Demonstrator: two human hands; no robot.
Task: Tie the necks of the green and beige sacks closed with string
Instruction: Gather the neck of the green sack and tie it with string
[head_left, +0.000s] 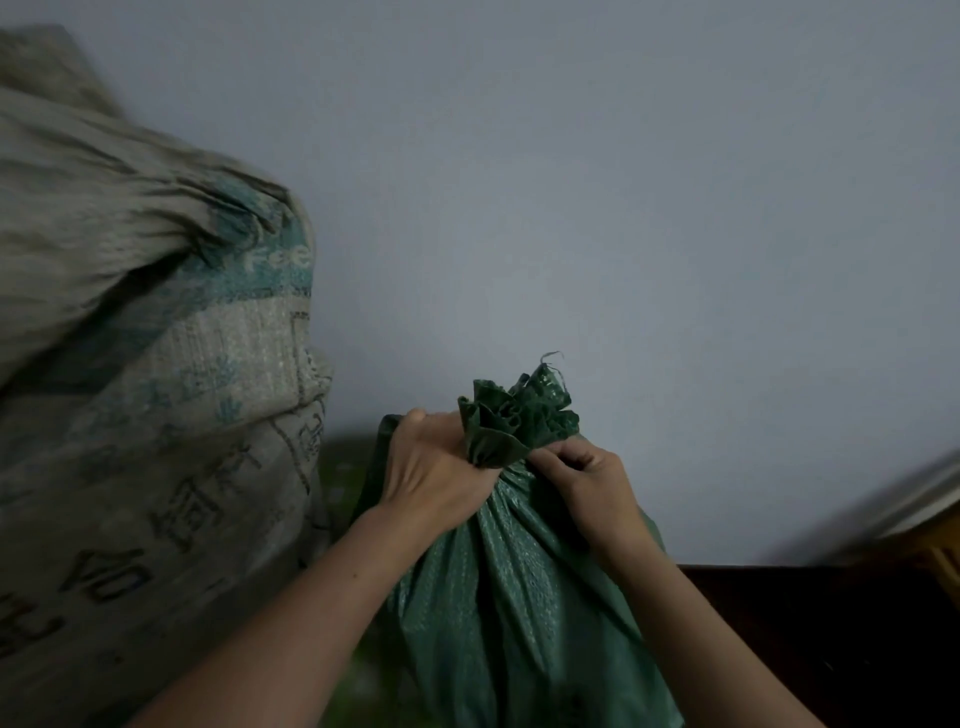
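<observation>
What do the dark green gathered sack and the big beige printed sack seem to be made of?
Dark green sack: probably woven plastic, slightly glossy; shiny flecks in a grid, frayed strand at the mouth. Beige printed sack: likely a similar weave, duller; ribbed texture under teal and dark print.

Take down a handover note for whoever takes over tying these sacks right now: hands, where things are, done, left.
Left hand grips the gathered neck of the green sack.
Right hand pinches the neck from the other side. No string shows.
Beige sack stands to the left, blurred; tied or not, cannot tell.
Done: green neck bunched.
Left: tie it with string, then see to the beige sack.
</observation>
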